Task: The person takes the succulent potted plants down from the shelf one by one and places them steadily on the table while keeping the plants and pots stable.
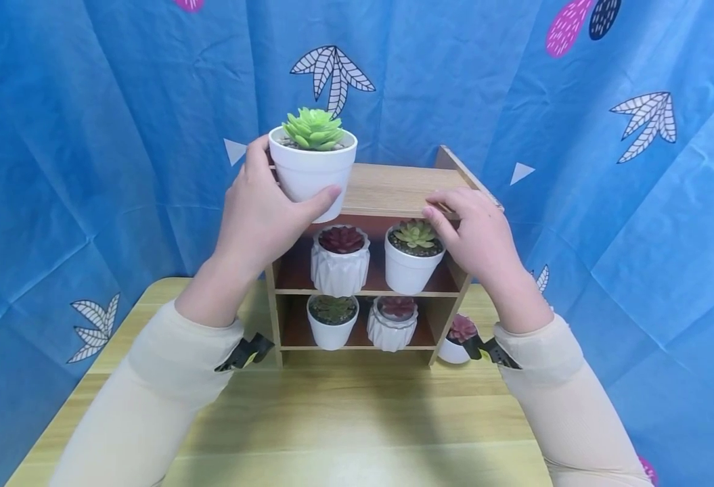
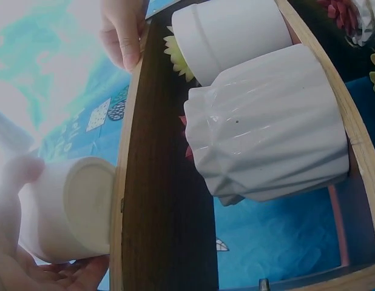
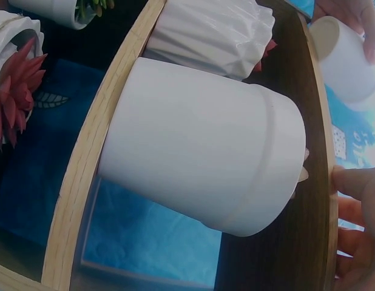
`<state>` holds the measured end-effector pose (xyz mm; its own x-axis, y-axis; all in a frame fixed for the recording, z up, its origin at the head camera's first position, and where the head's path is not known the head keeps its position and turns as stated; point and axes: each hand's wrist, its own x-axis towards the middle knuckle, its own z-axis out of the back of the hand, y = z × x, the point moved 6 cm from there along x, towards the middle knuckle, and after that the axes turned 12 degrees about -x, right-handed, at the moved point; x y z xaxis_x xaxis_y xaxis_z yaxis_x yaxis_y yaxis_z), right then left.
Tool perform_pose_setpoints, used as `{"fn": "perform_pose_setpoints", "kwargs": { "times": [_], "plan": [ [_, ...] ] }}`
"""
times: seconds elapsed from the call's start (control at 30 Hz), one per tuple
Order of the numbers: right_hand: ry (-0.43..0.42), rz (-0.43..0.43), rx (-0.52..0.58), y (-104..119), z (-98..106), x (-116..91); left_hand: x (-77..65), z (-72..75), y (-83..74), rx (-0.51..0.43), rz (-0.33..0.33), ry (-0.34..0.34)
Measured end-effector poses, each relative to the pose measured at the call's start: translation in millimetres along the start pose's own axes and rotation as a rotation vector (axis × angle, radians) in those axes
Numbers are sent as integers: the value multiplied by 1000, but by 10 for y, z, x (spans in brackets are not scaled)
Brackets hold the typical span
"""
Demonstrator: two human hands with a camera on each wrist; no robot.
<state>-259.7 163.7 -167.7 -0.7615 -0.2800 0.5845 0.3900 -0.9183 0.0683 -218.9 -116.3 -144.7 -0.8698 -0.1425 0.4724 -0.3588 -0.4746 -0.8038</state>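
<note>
My left hand grips a white pot with a bright green succulent, thumb across its front, at the left of the wooden shelf's top board. From below, the left wrist view shows the underside of this white pot beside the board's edge. My right hand rests at the right front of the top board, thumb and fingers touching it. Under that board stand a ribbed white pot with a dark red succulent and a smooth white pot with a yellow-green succulent.
The lower tier holds a smooth pot with a dark green succulent and a ribbed pot with a red one. Right of the shelf, a white pot with a pink succulent stands on the wooden table. A blue patterned curtain hangs behind.
</note>
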Motion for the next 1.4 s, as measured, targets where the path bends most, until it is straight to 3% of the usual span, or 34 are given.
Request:
{"fn": "perform_pose_setpoints", "kwargs": {
  "times": [0.73, 1.4],
  "plan": [
    [-33, 25, -14, -6, -29, -5, -162, 206, 75, 7, -37, -80],
    [-54, 28, -20, -19, -89, -6, -282, 345, 228, -39, -55, -96]
  ]
}}
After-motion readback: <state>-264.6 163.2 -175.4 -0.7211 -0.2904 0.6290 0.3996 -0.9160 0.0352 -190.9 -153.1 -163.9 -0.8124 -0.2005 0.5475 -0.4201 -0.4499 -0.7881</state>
